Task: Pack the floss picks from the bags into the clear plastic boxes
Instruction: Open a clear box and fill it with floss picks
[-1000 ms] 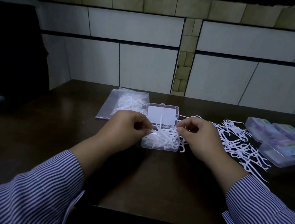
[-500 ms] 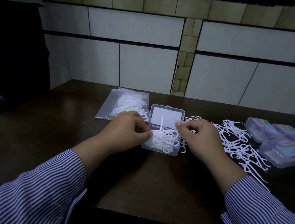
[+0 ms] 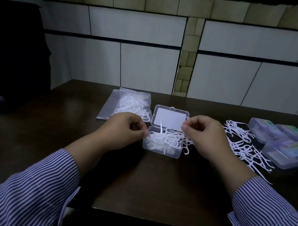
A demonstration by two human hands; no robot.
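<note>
On the dark table (image 3: 135, 178), the biggest change over the last second is at the right hand (image 3: 204, 137): it has lifted off the picks and drawn back to the right of the lid, fingers curled with thumb and forefinger together, though whether they pinch a pick I cannot tell. The left hand (image 3: 122, 130) stays at the left wall of the open clear box (image 3: 161, 151), fingertips pinching the tangle there; the box has slid slightly right. That suggests the picks are being settled so the lid can close. The box is heaped with white floss picks (image 3: 165, 140), one standing upright and a few hanging over its right edge. Far left, a plastic bag (image 3: 126, 105) holds more picks. To the right lies a loose pile of picks (image 3: 244, 147), and beyond it closed filled boxes (image 3: 281, 145).
</note>
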